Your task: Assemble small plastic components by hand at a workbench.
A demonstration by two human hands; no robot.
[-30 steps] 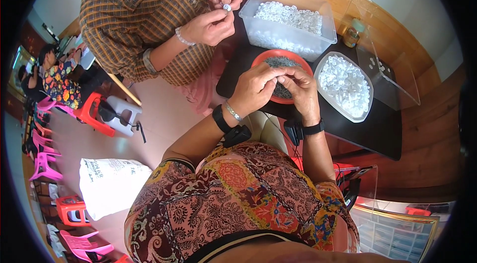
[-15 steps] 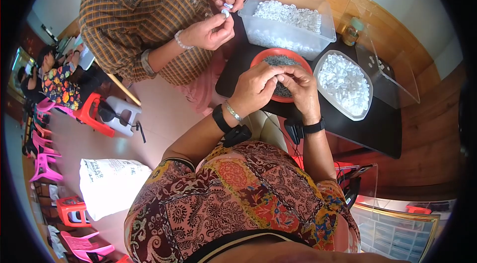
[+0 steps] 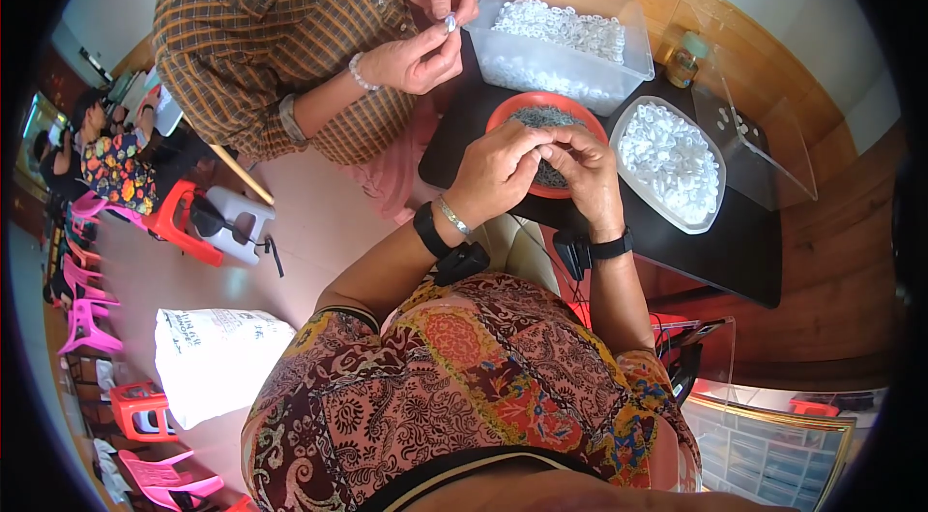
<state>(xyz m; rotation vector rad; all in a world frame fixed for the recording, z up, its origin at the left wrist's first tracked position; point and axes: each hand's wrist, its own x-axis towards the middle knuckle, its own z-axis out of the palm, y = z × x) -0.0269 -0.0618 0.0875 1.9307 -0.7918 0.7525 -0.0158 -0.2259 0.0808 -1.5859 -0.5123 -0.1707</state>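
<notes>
Closer together than half a second earlier, the co-worker's hands (image 3: 422,62) pinch a small white piece (image 3: 449,23), while the wearer's left hand (image 3: 496,166) and right hand (image 3: 591,175) keep their place over the red bowl (image 3: 502,110), fingertips closed together, any held part hidden. White plastic pieces (image 3: 667,164) heap the oval tray (image 3: 698,225) and grey parts (image 3: 547,117) lie in the bowl; much appears left, with no finished pile discernible. Beyond, on the black tabletop (image 3: 720,270), stand a translucent bin (image 3: 551,89) and lidded jar (image 3: 685,65); the wearer's hands partly mask the bowl.
</notes>
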